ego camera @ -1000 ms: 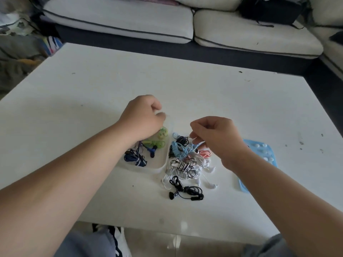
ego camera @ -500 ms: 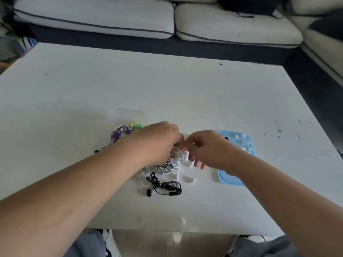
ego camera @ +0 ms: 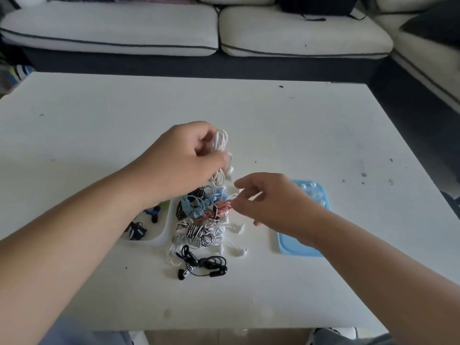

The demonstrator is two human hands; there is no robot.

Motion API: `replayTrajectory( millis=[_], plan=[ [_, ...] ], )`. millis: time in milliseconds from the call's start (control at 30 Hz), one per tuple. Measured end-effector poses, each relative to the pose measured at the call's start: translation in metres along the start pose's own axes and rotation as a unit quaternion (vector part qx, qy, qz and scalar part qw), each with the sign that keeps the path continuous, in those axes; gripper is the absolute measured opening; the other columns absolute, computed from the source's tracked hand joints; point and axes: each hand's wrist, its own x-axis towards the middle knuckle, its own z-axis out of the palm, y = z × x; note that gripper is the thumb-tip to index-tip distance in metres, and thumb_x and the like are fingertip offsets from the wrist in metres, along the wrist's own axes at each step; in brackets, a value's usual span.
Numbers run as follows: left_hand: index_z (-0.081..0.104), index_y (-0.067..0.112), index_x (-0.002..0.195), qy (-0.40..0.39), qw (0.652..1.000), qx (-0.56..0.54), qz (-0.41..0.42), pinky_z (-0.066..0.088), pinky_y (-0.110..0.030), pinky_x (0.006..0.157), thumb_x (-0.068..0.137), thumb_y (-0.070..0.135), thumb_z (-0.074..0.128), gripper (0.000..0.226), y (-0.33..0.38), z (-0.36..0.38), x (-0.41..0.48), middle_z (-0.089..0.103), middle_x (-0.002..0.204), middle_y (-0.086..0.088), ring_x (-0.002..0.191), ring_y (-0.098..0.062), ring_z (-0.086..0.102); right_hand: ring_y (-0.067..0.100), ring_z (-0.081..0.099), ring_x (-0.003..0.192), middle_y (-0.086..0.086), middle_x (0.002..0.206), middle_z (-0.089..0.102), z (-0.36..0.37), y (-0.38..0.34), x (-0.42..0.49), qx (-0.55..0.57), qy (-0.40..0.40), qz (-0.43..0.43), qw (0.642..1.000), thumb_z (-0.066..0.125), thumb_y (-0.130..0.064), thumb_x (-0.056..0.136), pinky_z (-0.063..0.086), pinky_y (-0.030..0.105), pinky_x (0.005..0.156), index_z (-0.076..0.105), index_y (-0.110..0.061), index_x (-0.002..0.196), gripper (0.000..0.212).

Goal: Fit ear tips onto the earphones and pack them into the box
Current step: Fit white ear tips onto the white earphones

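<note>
Head view, one frame. Sofa [ego camera: 109, 28] with pale cushions runs beyond the far edge of the table [ego camera: 298, 125]; its top is cut off by the frame. White table top, speckled with small dark marks toward the right edge.

Hidden / unclear:
- Both forearms enter from the near edge. The left forearm covers most of the box [ego camera: 164, 235], a pale translucent container left of centre, toward the near edge. Only its right and near rim show, with dark blue earphones [ego camera: 135, 231] inside.
- The right wrist covers the middle of the blue tray [ego camera: 298, 250], which lies toward the right edge. Small white ear tips [ego camera: 308, 188] show at its far end; count not readable.
- Pile of earphones [ego camera: 199, 220], just beside the box on its right: coiled blue, red-and-white, striped black-and-white and white sets overlap, so single sets are hard to separate. Black earphones [ego camera: 201, 265] lie at the pile's near side.

Hands:
- Left hand [ego camera: 184, 160]: raised over the far side of the pile, fingers curled round a coiled set of white earphones [ego camera: 220, 143], loops hanging below the fist.
- Right hand [ego camera: 271, 202]: fingers partly bent and spread, thumb and forefinger tips at the red-and-white coil. Contact or pinch cannot be determined.
</note>
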Motion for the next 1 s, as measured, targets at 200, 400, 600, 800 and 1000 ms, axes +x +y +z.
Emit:
replayTrajectory(
  millis=[200,400,600,800,1000],
  plan=[
    [0.07,0.012,0.113,-0.081,0.964,-0.239,-0.088,0.053,-0.036,0.07,0.094,-0.004,0.05,0.032,0.01,0.0,-0.003,0.071,0.08,-0.008,0.079,-0.02,0.067,0.006,0.064,0.121,-0.012,0.13,0.068,-0.012,-0.002,-0.005,0.254,-0.035,-0.034,0.966,0.084,-0.026,0.07,0.051,0.038,0.105,0.062,-0.03,0.134,0.068],
    [0.071,0.005,0.088,-0.167,0.938,-0.297,-0.069,0.054,-0.031,0.064,0.067,-0.007,0.05,0.033,0.016,0.002,-0.01,0.064,0.078,-0.013,0.066,-0.022,0.063,0.029,0.064,0.126,0.01,0.135,0.066,-0.018,-0.002,-0.009,0.349,-0.105,-0.046,0.93,0.067,-0.003,0.087,0.051,0.048,0.108,0.061,-0.013,0.136,0.051],
    [0.064,0.003,0.076,-0.166,0.923,-0.346,-0.043,0.056,-0.039,0.072,0.066,-0.007,0.048,0.021,0.016,0.005,-0.01,0.065,0.076,-0.017,0.061,-0.024,0.062,0.028,0.068,0.094,0.013,0.098,0.07,-0.025,-0.008,-0.013,0.439,-0.179,-0.046,0.879,0.049,-0.007,0.095,0.059,0.037,0.084,0.071,-0.004,0.106,0.025],
    [0.067,0.008,0.087,-0.111,0.955,-0.268,-0.062,0.052,-0.029,0.057,0.084,0.011,0.074,0.009,0.011,0.015,-0.004,0.07,0.082,-0.013,0.061,-0.025,0.065,0.024,0.069,0.079,0.016,0.095,0.066,-0.028,0.004,-0.009,0.463,-0.097,-0.012,0.881,0.056,-0.008,0.1,0.06,0.031,0.073,0.066,0.003,0.113,0.02],
    [0.075,0.028,0.102,-0.084,0.995,-0.055,0.009,0.056,-0.027,0.052,0.097,0.023,0.07,0.009,0.015,0.037,-0.013,0.073,0.088,0.006,0.058,-0.02,0.072,0.024,0.067,0.075,0.018,0.093,0.069,-0.03,0.015,-0.013,0.361,-0.064,-0.012,0.93,0.067,-0.008,0.095,0.059,0.031,0.071,0.073,0.003,0.107,0.017]
  ],
)
